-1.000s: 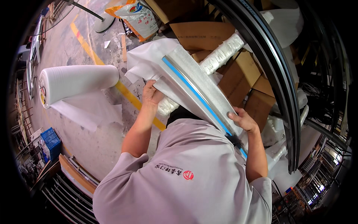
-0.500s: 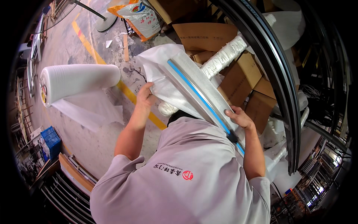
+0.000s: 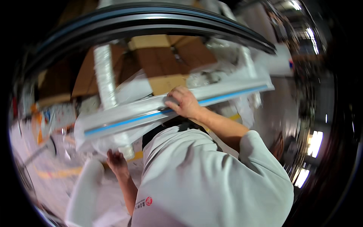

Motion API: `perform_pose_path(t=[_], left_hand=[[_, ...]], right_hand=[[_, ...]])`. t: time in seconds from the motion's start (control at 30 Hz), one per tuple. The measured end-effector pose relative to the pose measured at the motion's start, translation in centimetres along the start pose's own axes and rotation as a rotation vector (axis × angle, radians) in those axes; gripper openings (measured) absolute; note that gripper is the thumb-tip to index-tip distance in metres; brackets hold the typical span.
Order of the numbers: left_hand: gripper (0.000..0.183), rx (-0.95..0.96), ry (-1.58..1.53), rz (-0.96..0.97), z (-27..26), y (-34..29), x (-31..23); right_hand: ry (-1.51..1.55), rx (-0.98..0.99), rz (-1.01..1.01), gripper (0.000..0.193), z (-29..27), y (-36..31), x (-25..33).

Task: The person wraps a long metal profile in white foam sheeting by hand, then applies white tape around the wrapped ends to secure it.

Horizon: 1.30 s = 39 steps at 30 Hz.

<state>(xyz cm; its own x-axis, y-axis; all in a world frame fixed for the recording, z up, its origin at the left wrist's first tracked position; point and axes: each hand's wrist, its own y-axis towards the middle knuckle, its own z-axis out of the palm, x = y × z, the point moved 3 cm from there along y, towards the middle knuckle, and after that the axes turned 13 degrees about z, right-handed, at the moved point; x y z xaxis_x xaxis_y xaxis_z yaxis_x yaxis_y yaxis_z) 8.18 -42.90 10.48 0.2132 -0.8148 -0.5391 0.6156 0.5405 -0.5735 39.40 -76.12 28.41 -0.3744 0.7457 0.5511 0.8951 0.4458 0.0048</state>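
A long silver-grey profile bar (image 3: 147,109) with a bright blue strip lies across in front of me, on a thin white foam sheet (image 3: 99,145) that shows past its left end. My right hand (image 3: 184,102) grips the bar near its middle, fingers over the far side and thumb toward me. A small dark piece sits on the strip beside the thumb. Below the bar's left end is my left hand (image 3: 118,163), raised close to the foam sheet's hanging edge. Its fingers are blurred, and whether they touch the sheet does not show.
Film-wrapped support arms (image 3: 105,75) run under the bar. Behind it are opened cardboard boxes (image 3: 157,60) and crumpled clear wrapping. Long black curved-looking profiles (image 3: 162,23) span the far side. A white foam roll (image 3: 85,193) is at lower left, near a printed orange-and-white sack (image 3: 56,118).
My view has swung to the right, so the bar now runs crosswise. My right hand has come to the bar's middle; my left hand has dropped below the sheet's edge.
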Motion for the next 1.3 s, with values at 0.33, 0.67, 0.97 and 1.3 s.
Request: perform_pose_path(t=[0.33,0.67,0.97,1.3], left_hand=[[0.038,0.034,-0.124,0.252,10.0,-0.6,-0.2],[0.033,0.238,0.428,0.215,12.0,0.1,18.5],[0.036,0.04,0.318,0.37,12.6,3.4,24.5],[0.05,-0.209,-0.085,0.223,22.1,-5.2,40.2]], right_hand=[[0.406,-0.261,0.854,0.03,-2.6,-21.8,-13.6],[0.691,-0.417,1.017,0.031,-5.4,-40.2,-28.0],[1.031,-0.656,1.193,0.025,-11.1,-50.8,-42.8],[0.94,-0.607,1.066,0.024,-24.9,-45.7,-55.3]])
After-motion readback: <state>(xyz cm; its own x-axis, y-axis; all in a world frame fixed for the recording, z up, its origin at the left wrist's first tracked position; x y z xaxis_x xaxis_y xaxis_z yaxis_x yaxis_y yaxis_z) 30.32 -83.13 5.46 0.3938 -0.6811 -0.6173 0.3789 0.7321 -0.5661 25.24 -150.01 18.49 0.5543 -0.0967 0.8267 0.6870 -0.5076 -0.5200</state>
